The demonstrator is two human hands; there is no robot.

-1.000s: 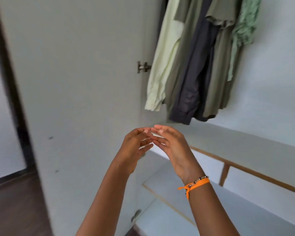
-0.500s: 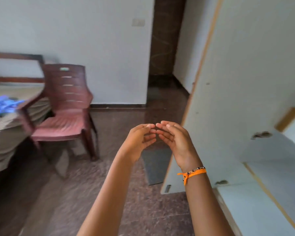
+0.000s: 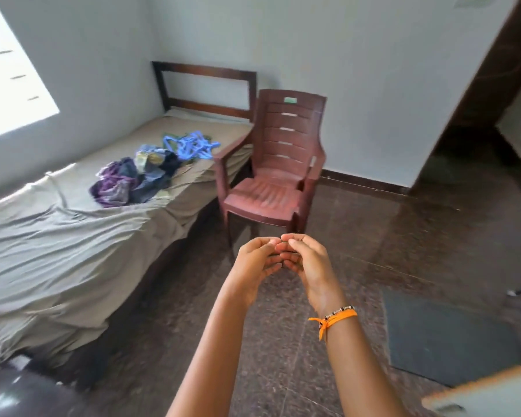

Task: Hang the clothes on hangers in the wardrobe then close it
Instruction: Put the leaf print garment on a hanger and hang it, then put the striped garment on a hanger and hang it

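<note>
Head view looks down on both forearms raised in front of the body, with the left hand [image 3: 257, 260] and the right hand [image 3: 306, 260] brought together so that their fingertips meet. Both have loosely curled fingers and hold nothing. An orange thread bracelet [image 3: 333, 319] and a thin beaded band circle the right wrist.

Well beyond the left hand, up and to its left, a pile of crumpled clothes [image 3: 133, 179] in purple, dark blue and pale tones lies on a bed [image 3: 42, 251] covered with a grey-beige sheet. Just past that pile, farther from the hands, a tangle of blue plastic hangers [image 3: 190, 145] rests on the same sheet near the dark wooden headboard.

Straight ahead of the joined fingertips stands a reddish-brown plastic armchair [image 3: 278, 173], its arm touching the bed's edge. Below the hands spreads a dark speckled floor. To the right of the right forearm lies a dark grey mat [image 3: 445, 335], and a blurred white panel edge [image 3: 487, 392], likely the wardrobe door, shows at the lower right corner.
</note>
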